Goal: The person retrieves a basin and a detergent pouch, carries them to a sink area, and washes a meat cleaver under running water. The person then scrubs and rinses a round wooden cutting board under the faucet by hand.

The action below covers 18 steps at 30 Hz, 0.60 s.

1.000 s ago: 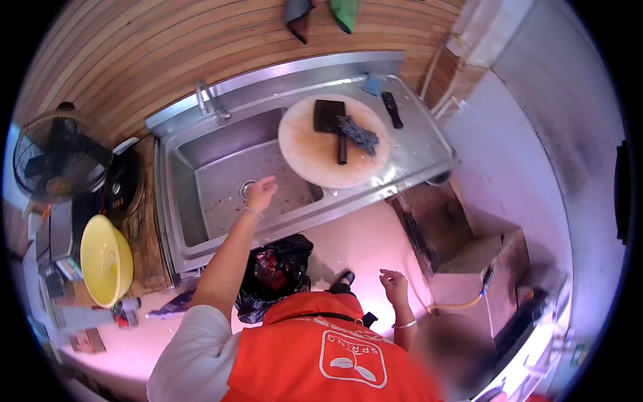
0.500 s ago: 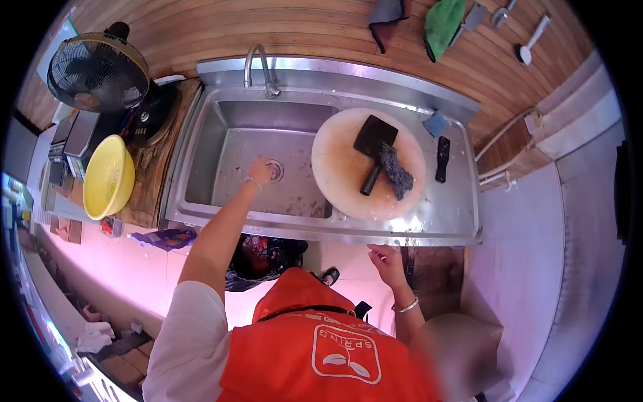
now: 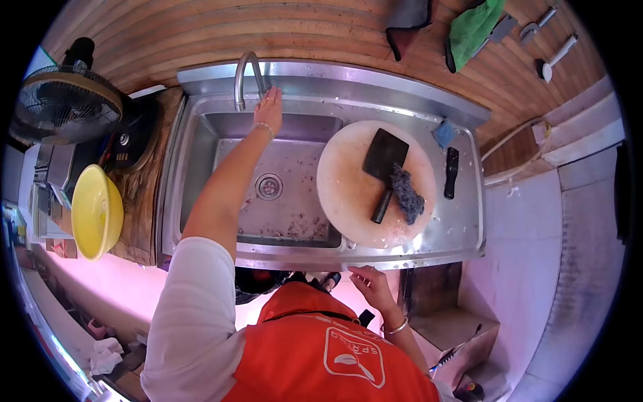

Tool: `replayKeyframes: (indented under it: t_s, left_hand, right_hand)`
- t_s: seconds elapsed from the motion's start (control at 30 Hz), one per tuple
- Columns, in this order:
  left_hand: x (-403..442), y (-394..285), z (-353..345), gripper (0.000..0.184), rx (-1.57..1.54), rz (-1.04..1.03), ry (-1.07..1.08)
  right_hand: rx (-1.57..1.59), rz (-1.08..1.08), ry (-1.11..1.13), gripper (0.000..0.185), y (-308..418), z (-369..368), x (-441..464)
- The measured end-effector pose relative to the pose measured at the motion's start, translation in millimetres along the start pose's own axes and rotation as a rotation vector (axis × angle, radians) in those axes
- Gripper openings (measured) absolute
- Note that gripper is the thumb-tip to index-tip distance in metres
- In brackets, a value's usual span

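Note:
My left hand (image 3: 269,107) reaches over the back of the sink (image 3: 228,161), fingers stretched out against the base of the curved faucet (image 3: 249,60); the faucet's handle is hidden. My right hand (image 3: 372,285) is empty, its fingers loosely spread just below the counter's front edge. On the round cutting board (image 3: 341,181) lies a dark cleaver (image 3: 386,153), with a grey scrubber (image 3: 406,194) beside its handle. Small reddish scraps are scattered on the sink floor around the drain (image 3: 268,187). No running water shows.
A blue sponge (image 3: 444,134) and a black-handled tool (image 3: 451,173) lie right of the board. At left are a yellow basin (image 3: 97,212) and a fan (image 3: 65,107). Cloths, including a green one (image 3: 471,33), and utensils hang on the wall. A black bag (image 3: 254,281) is below the sink.
My left hand has moved from over the drain up and back to the faucet. My right hand stays near the counter's front edge. The view has shifted, showing more of the wall.

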<state>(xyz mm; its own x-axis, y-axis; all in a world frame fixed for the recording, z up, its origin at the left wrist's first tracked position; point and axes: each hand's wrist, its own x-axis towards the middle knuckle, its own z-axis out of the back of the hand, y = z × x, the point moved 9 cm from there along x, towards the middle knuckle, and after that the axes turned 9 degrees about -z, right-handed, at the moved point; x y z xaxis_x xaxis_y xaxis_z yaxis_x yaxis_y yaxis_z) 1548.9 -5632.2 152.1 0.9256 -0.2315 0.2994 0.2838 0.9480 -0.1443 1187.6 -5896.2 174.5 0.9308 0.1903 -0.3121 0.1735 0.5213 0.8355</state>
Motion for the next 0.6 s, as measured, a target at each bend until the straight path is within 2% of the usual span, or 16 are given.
replayKeyframes:
  t_s: [0.17,0.27,0.37,0.47,0.57,0.6]
  left_hand:
    - [13.2,-3.4,-20.4,0.042,0.188,-0.116,0.233]
    - [15.9,3.6,-31.7,0.036,0.190,-0.146,0.371]
    - [5.2,7.7,-35.0,0.034,0.159,-0.250,0.193]
    - [-27.9,18.5,-39.2,0.034,0.109,-0.208,0.173]
    - [-62.3,25.0,-34.9,0.036,-0.084,-0.094,0.064]
    - [-71.4,46.7,-47.5,0.032,-0.408,0.142,0.014]
  right_hand:
    - [0.017,-0.031,-0.026,0.025,2.6,4.0,8.8]
    - [0.000,-0.038,-0.029,0.025,6.6,8.6,17.0]
    - [-0.033,-0.015,-0.021,0.025,12.6,12.3,26.6]
    - [-0.023,0.009,0.000,0.025,17.2,10.6,36.4]
    - [-0.002,0.037,0.038,0.025,25.5,2.5,50.3]
    - [0.009,0.051,0.037,0.023,31.7,0.9,56.2]
